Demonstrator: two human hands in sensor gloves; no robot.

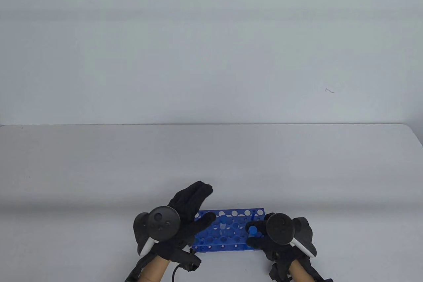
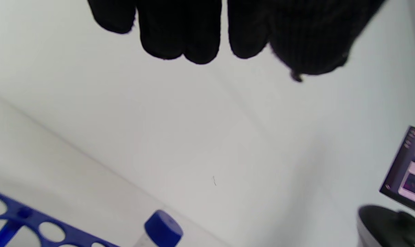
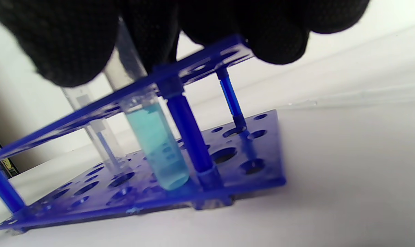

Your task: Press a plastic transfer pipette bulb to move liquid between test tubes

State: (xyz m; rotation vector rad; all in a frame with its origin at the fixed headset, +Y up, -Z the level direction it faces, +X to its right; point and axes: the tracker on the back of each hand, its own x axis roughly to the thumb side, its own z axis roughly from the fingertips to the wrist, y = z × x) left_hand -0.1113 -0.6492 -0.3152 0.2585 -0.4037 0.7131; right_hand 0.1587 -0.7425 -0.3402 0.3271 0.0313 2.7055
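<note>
Rack: blue test tube rack (image 1: pixel 228 232), bottom centre of the table view, on the table (image 1: pixel 99 163).
Filled tube: tube of pale blue liquid (image 3: pixel 156 144) seated in the rack, centre of the right wrist view; blue cap (image 1: pixel 253 230) visible from above.
Second tube: clear tube (image 3: pixel 101 137), left of centre, apparently empty.
Left hand: left hand (image 1: pixel 185 216) spread flat, fingers extended, holding nothing, at the rack's left end.
Right hand: right hand (image 1: pixel 274 232) at the capped tube's top; whether it grips cannot be determined.
Pipette: not identifiable in any view.
Progress: early stage by judgement; uncapping, drawing and dispensing remain.
</note>
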